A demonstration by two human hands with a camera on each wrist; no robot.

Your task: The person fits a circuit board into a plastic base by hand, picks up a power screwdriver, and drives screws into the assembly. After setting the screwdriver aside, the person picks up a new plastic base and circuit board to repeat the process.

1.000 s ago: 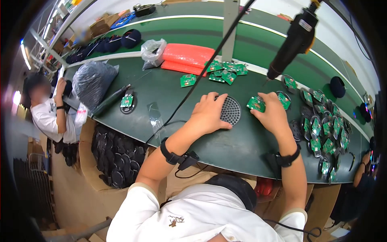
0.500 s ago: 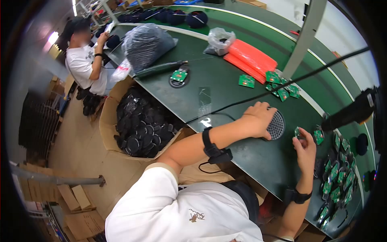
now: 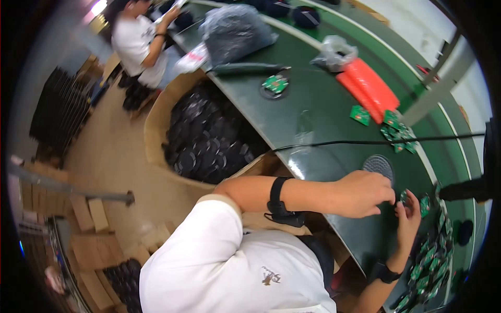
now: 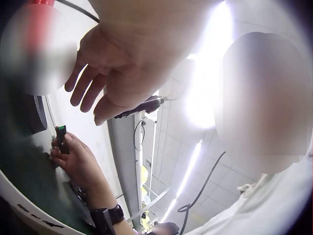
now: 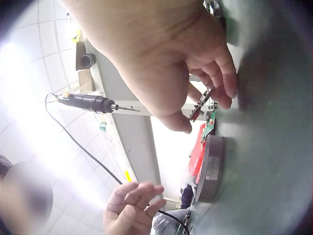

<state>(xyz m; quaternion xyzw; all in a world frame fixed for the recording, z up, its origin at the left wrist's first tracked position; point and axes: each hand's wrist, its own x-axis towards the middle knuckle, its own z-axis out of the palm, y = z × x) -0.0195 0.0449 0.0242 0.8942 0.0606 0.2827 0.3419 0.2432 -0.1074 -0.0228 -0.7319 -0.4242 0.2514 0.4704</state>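
Observation:
My right hand (image 3: 408,219) pinches a small green circuit board (image 5: 199,105) between thumb and fingers, a little above the green table. The board is edge-on in the right wrist view. My left hand (image 3: 361,194) is off the round black mesh cover (image 3: 379,165) and holds nothing; its fingers are loosely bent and point toward the right hand. That cover lies on the table just beyond the left hand, its side wall showing in the right wrist view. Another board on a round black part (image 3: 425,205) lies just past the right hand.
Many round parts with boards (image 3: 430,255) crowd the table's right side. Loose boards (image 3: 397,133) lie by red plastic wrap (image 3: 368,88). An electric screwdriver (image 5: 88,103) hangs overhead. A cable (image 3: 365,142) crosses the table. A carton of black parts (image 3: 156,125) stands below; another person (image 3: 138,44) sits beyond.
My left hand has let go of the mesh cover and moved toward the right hand. The right hand has lifted the circuit board from beside the cover. The head view has swung left.

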